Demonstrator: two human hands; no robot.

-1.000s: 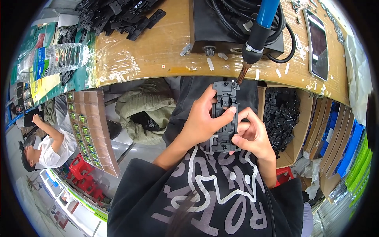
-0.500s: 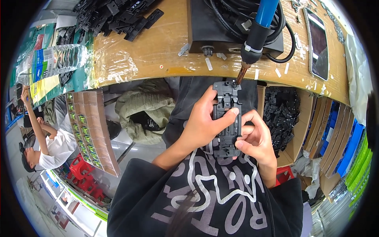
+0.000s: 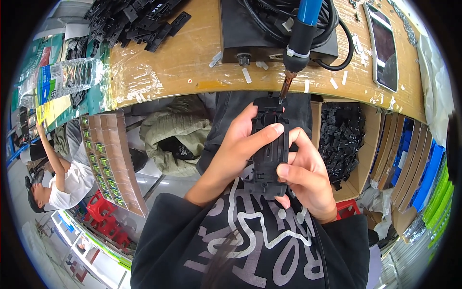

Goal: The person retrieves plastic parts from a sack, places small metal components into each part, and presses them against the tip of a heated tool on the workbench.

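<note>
— Below the desk (image 3: 192,72) edge, what do you have in the head view?

— I see both hands holding a long black plastic part (image 3: 270,144) upright, above the lap and a dark sweatshirt with pale lettering. My left hand (image 3: 236,147) wraps it from the left side, its fingers (image 3: 269,131) curled across the front face and pressed onto it. My right hand (image 3: 305,178) grips the lower right edge, thumb laid on the front, the remaining fingers closed round the back.

— And the top of the part?

— Its top end sits right at the metal tip of a blue-handled soldering iron (image 3: 299,38), which points down over the desk rim. I cannot tell whether tip and part actually touch.

— What else is about?

— On the desk, a black box (image 3: 250,33) with coiled cable lies behind the iron, a heap of black plastic pieces (image 3: 130,21) at the far left, a clear water bottle (image 3: 67,77) lying on its side, and a phone (image 3: 385,43) to the right. Under the desk at right, a cardboard box (image 3: 365,159) holds more black parts. Far left, another person in a white shirt (image 3: 70,183) is bending over.
</note>
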